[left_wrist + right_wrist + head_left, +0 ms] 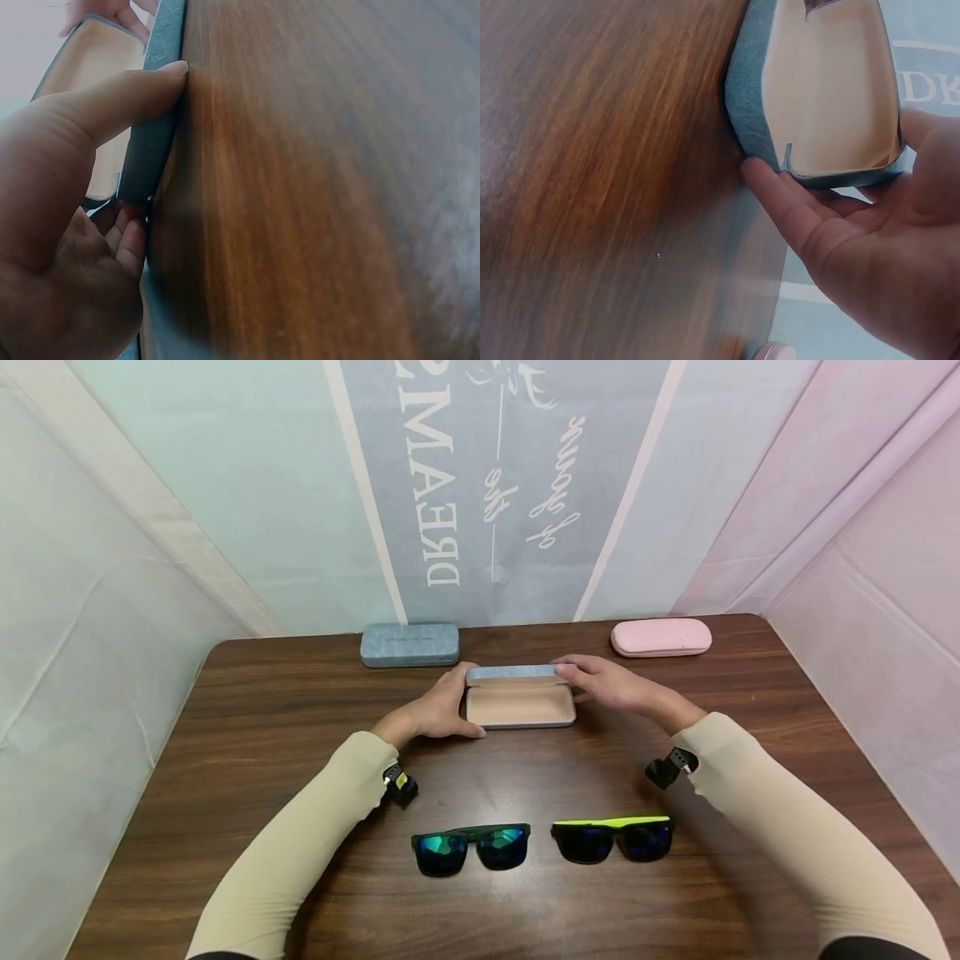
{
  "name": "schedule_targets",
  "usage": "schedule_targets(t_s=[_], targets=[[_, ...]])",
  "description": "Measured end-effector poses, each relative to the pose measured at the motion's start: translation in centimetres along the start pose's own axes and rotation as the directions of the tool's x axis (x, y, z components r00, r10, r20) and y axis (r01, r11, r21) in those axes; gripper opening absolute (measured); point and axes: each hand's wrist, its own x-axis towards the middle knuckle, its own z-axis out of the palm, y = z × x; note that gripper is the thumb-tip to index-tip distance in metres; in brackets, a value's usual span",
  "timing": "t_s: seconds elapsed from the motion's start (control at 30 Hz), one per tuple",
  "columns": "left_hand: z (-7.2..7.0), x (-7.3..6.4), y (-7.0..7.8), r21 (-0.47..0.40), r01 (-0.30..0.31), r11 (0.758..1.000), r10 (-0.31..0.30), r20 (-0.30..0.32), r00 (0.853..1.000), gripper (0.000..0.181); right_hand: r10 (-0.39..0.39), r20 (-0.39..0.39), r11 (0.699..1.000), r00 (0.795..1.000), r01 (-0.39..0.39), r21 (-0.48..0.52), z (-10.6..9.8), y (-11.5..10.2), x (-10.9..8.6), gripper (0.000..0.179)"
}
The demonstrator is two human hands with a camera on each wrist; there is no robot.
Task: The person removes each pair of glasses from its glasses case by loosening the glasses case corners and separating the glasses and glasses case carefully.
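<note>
An open blue glasses case (521,706) with a beige lining stands at the middle of the table, its lid raised and nothing inside. Around its left end, my left hand (442,706) grips it, thumb (142,94) on the front wall and fingers behind. At the other end my right hand (611,683) holds the raised lid (840,90), its thumb over the lid's edge and fingers under the corner. Closer to me lie sunglasses with green-blue lenses (472,850) and dark sunglasses with a yellow-green top (613,841), both folded.
At the back edge of the brown wooden table (247,735) lie a closed blue glasses case (410,646) and a closed pink glasses case (662,637). A printed cloth (300,493) hangs behind the table, with pale cloth at both sides.
</note>
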Motion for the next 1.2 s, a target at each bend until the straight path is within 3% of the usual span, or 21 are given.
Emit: schedule_targets(t_s=[0.7, 1.2], targets=[[0.05, 0.09, 0.02, 0.0, -0.003, 1.0, 0.003, -0.003, 1.0, 0.103, 0.053, 0.085, 0.986, 0.995, -0.066, 0.152, -0.53, -0.74, 0.06, 0.051], [0.15, 0.02, 0.03, 0.019, -0.029, 0.999, 0.029, -0.004, 1.0, 0.097, 0.02, 0.074, 0.989, 0.997, -0.031, 0.142, -0.47, -0.28, 0.1, 0.05]])
